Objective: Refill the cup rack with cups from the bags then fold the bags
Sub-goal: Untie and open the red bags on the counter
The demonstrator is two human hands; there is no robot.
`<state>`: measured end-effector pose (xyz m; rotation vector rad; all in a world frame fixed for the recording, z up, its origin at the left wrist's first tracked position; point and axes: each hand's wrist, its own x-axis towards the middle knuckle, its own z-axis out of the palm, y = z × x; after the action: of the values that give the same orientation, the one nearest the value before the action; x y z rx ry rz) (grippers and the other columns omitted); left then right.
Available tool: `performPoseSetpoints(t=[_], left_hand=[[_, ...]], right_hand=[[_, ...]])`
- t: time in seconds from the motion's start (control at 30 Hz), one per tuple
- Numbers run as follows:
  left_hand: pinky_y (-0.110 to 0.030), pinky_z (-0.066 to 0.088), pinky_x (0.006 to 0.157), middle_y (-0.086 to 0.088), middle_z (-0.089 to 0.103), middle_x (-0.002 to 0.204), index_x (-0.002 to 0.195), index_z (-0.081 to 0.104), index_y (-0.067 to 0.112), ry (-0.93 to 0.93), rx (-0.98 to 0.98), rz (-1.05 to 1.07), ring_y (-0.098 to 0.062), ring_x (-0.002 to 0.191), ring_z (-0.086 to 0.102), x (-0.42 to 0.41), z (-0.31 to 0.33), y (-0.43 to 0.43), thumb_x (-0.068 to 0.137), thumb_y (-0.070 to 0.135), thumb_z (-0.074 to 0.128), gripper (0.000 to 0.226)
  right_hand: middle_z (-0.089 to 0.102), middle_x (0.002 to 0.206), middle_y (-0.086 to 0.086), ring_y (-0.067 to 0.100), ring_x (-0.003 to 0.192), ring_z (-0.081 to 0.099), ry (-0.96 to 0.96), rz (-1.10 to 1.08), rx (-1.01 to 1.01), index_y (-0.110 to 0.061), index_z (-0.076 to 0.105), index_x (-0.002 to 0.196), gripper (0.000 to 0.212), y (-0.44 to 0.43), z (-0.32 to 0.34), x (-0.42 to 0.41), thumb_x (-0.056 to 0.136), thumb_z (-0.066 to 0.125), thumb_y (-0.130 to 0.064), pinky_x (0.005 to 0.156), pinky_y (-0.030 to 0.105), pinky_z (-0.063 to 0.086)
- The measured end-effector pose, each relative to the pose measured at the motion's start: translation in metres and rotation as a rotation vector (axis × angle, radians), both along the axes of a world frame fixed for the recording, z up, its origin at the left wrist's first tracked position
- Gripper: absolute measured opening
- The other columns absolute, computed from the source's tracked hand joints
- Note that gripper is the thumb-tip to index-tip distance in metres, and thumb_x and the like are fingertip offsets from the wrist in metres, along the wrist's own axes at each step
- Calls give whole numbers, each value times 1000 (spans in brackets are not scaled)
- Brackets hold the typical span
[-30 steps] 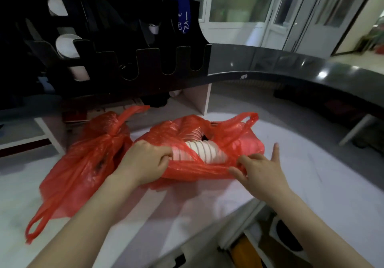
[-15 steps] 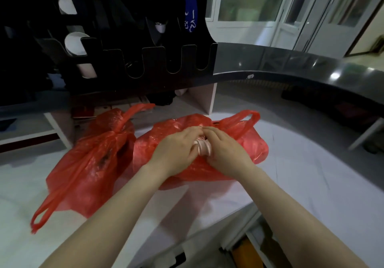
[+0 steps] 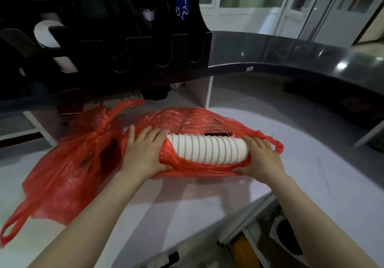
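Inside red bag (image 3: 187, 120), cup stack (image 3: 209, 150) lies axis L-R, L hand (image 3: 143, 151) + R hand (image 3: 261, 157) curled round ends

Dim, window-lit, fisheye-warped edges

The see-through red plastic bag (image 3: 197, 120) at the middle is glossy red with pale creases, and the long stack of paper cups (image 3: 209, 149) in its mouth is plain white, banded by fine grey rim lines. The knotted red plastic bag (image 3: 68, 164) to its left is the same red, darker in its folds. The slotted cup rack (image 3: 145, 60) behind is black with white cups (image 3: 44, 33) showing in it, and the smooth countertop (image 3: 301, 184) is white.
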<state>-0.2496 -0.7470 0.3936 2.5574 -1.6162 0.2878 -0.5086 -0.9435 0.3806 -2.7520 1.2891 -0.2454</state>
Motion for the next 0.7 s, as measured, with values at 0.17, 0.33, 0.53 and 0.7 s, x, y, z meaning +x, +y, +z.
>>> performPoseSetpoints(t=[0.17, 0.33, 0.53, 0.7], left_hand=[[-48, -3, 114, 3, 37, 147, 145, 27, 28, 18, -2, 30, -23, 139, 24, -1, 0, -32, 51, 66, 76, 112], [-45, -10, 114, -2, 21, 156, 149, 15, 26, 64, -18, 83, -23, 145, 7, -8, -2, -60, 57, 57, 78, 116], [-34, -21, 110, 1, 1, 160, 151, 0, 29, 87, -83, -17, -12, 143, -15, -23, 10, -62, 70, 47, 73, 110], [-25, -18, 113, 8, 8, 155, 150, 18, 23, 93, -297, 63, -8, 143, -5, -19, 29, -14, 84, 48, 60, 82]], right_hand=[[44, 137, -2, 26, 126, 36, 3, -15, -7, -29, 33, 138, 103, -25, 4, 0, 52, 77, -63, 98, 47, 36], [19, 156, -7, 24, 145, 6, 56, 96, -119, -35, 18, 146, 94, -28, 16, 28, 69, 70, -49, 108, 56, 6], [25, 156, -4, 19, 147, 9, -30, 438, -189, -28, 29, 147, 70, -16, 28, 70, 85, 58, -44, 112, 55, 4], [45, 145, -1, 20, 140, 30, -295, 678, -146, -23, 46, 138, 59, 4, 35, 116, 82, 64, -21, 112, 46, 16]])
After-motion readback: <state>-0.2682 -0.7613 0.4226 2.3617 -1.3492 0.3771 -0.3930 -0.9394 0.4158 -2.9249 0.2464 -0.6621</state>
